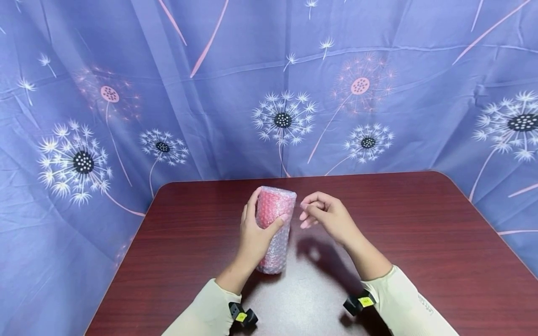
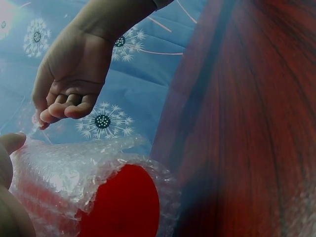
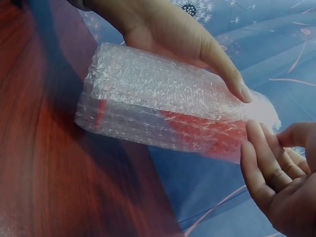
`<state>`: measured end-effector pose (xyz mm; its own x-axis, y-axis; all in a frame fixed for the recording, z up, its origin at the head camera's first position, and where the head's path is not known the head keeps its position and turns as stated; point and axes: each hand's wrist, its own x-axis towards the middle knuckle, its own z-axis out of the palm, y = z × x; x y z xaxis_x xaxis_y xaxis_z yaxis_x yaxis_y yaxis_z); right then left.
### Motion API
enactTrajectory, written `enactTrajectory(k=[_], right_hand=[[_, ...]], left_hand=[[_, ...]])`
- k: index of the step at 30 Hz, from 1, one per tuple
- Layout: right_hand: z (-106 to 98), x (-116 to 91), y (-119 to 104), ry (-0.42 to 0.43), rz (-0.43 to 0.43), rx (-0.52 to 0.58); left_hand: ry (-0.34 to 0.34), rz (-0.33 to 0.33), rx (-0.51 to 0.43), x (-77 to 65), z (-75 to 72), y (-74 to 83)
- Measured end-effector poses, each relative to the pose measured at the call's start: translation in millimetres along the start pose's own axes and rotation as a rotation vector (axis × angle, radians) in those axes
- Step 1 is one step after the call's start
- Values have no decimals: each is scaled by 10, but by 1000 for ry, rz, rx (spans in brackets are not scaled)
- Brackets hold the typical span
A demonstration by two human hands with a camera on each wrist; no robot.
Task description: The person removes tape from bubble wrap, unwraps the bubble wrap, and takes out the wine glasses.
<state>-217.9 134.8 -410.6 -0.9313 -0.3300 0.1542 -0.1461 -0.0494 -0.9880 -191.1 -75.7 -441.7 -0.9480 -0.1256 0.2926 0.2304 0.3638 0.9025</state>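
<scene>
A red cylinder in clear bubble wrap (image 1: 275, 233) is held tilted over the table. My left hand (image 1: 255, 238) grips it around the side, the thumb (image 3: 236, 89) lying across the wrap near its upper end. In the left wrist view a round red end (image 2: 126, 205) shows through the open bottom of the bubble wrap (image 2: 64, 168). Close beside the upper end is my right hand (image 1: 329, 215), thumb and forefinger pinched together. At those fingertips a thin clear strip (image 2: 35, 127) shows next to the wrap; its kind cannot be told.
A dark red wood-grain table (image 1: 403, 219) with rounded back corners lies under both hands. Behind it and along its sides hangs a blue cloth (image 1: 235, 112) printed with dandelions. Small black devices (image 1: 359, 302) are worn on both wrists over pale sleeves (image 1: 405, 298).
</scene>
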Motion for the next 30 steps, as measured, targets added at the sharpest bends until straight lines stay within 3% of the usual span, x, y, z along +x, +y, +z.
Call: enactTrajectory(k=[5,18,30], right_hand=[[-2,-3,-21,-23,43,39],[21,2,18,28,18,-111],[28,-18,-51,-55,14,-192]], left_hand=[[-11,-13,1,-10,2,5],[-26,1,32,-36,13,2],[-5,11,95,-49,29,27]])
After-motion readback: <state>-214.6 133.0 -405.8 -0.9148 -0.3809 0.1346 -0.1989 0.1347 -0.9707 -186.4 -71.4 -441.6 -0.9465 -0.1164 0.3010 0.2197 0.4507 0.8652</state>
